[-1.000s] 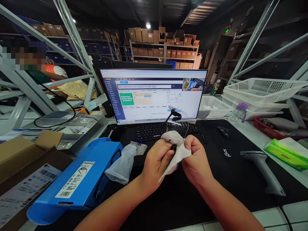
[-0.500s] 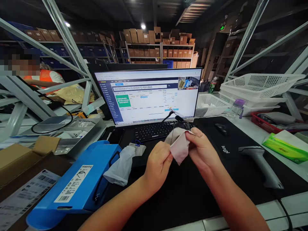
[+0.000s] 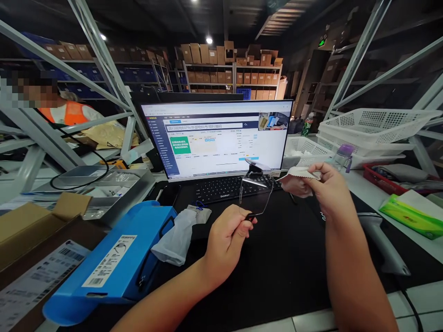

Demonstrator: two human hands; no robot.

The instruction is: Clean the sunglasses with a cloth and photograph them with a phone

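In front of the monitor, my left hand (image 3: pixel 226 240) is closed on a pair of clear-lensed glasses (image 3: pixel 255 196), pinching the dark part at one end. The lens stands up above my fingers, and the rest of the frame blurs into the screen behind. My right hand (image 3: pixel 330 191), off to the right, pinches a pale pinkish cleaning cloth (image 3: pixel 298 182) that hangs apart from the lens. Left of my hands lie a thin white pouch (image 3: pixel 176 240) and a blue box (image 3: pixel 128 263) with a label picturing glasses.
Behind the hands are a keyboard (image 3: pixel 216 190) and a monitor (image 3: pixel 204 161). A grey barcode scanner (image 3: pixel 387 249) rests on the black mat at right. White baskets (image 3: pixel 377 127) and a green tissue pack (image 3: pixel 411 214) lie beyond. An open cardboard box (image 3: pixel 31 226) is at left.
My right hand has drawn the cloth off the glasses and moved away to the right. The glasses now show uncovered in my left hand, which stays near the same spot.
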